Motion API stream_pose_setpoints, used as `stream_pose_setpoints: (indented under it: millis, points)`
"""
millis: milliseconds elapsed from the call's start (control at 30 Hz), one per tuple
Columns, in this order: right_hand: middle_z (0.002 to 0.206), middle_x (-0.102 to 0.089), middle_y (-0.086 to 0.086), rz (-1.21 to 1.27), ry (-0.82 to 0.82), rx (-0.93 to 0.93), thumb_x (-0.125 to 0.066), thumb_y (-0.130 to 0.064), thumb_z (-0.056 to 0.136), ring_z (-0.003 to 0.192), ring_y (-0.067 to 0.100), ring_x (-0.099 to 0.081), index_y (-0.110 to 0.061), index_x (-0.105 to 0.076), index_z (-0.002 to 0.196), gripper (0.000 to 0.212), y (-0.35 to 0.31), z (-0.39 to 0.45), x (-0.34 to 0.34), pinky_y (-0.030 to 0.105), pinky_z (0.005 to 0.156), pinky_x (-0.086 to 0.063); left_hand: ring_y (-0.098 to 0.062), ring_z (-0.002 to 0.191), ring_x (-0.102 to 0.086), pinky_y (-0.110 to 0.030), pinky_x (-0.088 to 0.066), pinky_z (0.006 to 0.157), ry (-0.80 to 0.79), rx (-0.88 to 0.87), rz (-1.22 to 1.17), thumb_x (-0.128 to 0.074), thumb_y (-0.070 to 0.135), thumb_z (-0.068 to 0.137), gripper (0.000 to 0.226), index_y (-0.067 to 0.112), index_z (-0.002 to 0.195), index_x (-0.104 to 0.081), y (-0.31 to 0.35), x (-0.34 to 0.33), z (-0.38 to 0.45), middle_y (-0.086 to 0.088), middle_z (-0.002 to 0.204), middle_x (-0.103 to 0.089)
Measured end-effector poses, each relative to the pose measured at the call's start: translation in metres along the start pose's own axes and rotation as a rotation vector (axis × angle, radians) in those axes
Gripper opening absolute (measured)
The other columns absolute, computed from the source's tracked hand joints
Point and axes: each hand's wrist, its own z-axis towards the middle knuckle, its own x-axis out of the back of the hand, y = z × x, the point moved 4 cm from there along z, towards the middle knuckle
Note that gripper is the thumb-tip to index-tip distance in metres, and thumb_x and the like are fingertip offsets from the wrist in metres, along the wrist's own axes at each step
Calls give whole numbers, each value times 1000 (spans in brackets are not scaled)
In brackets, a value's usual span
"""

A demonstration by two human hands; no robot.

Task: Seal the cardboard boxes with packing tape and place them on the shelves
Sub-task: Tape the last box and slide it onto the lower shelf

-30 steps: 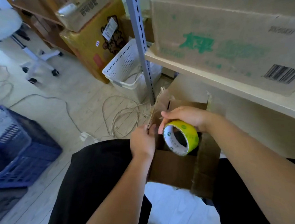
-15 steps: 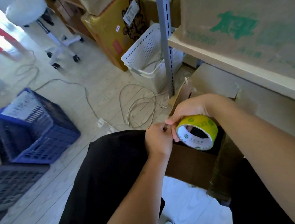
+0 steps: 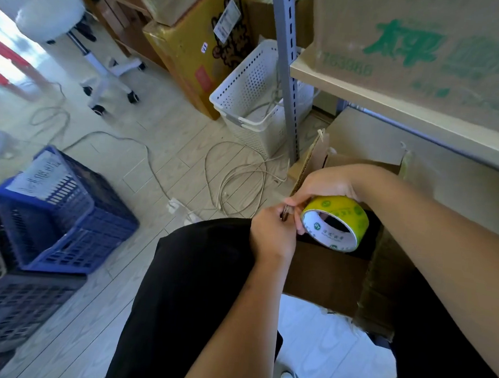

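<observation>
While the person is crouching beside the metal shelf, the right hand is curling over the top of the yellow tape roll, fingers wrapped round its upper edge, so the roll is hanging just under the palm at about 5 o'clock from the knuckles. Directly at 9 o'clock from the roll, the left hand is sitting close against it with fingertips pinched together on something small and dark; whether that is the tape's loose end I cannot tell. Both hands are hovering over the open cardboard box, whose flaps are standing up at 12 o'clock behind the right wrist, and the roll is sitting above the box's dark opening. At 12 o'clock, a large printed carton is resting on the shelf board. Off at 9 o'clock a blue crate is lying on the floor, with a white basket at 11 o'clock.
</observation>
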Motion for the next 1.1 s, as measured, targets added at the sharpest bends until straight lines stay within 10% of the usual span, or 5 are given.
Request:
stream_pose_setpoints:
  millis: [233, 900, 1000, 1100]
  points:
    - [102, -76, 8, -128, 29, -10, -37, -35, 106, 75, 6, -68, -6, -76, 90, 51, -8, -7, 6, 20, 78, -46, -21, 73, -61, -28, -37, 57, 49, -36, 154, -56, 38, 96, 22, 21, 84, -65, 9, 0, 6, -1, 80, -67]
    - [90, -74, 15, 68, -63, -267, -37, -29, 104, 72, 19, -70, 2, -72, 87, 51, -1, 11, 10, 28, 72, -52, -6, 51, -43, -25, -29, 48, -11, 53, -126, -69, 24, 82, 19, 18, 64, -67, 5, -5, 6, 7, 52, -53]
    - [89, -73, 17, 138, -84, -310, -38, -30, 102, 76, 22, -69, 4, -72, 85, 51, 2, 11, 9, 33, 82, -51, -7, 65, -57, -23, -36, 56, -38, 90, -228, -73, 20, 81, 11, 21, 91, -71, 5, -5, 2, 7, 67, -65]
    - [89, -73, 15, 133, -109, -329, -38, -32, 102, 75, 21, -69, 2, -72, 83, 52, 4, 8, 10, 32, 76, -50, 2, 79, -61, -12, -38, 63, -67, 186, -324, -78, 18, 80, 96, 25, 155, -19, 5, -1, -8, 13, 92, -67]
